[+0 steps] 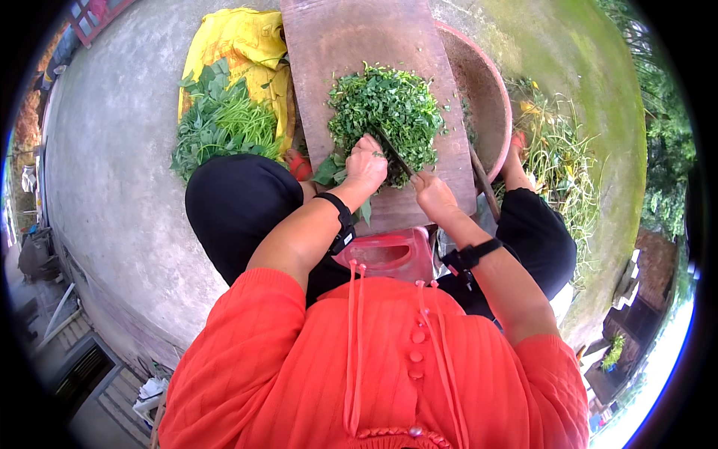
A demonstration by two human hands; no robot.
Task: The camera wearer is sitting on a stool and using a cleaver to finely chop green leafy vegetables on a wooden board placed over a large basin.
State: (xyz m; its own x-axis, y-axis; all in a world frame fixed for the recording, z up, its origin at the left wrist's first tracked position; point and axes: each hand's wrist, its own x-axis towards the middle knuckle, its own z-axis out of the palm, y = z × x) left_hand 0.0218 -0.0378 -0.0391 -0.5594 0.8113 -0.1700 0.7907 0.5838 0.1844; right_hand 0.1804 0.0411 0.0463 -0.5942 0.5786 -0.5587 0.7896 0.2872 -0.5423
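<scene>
A long wooden board stretches away in front of me, bearing a heap of chopped green leaves. My right hand is closed round the handle of a knife, whose dark blade slants up to the left against the near side of the heap. Close by the blade, my left hand is closed with bent fingers on a bunch of leafy greens. Some uncut leaves and stems stick out below and left of that hand.
Left of the board, whole leafy greens lie on a yellow sack. A large reddish basin stands at the right, partly under the board. Beyond it, stalks are strewn on the ground. Between my knees is a red plastic stool.
</scene>
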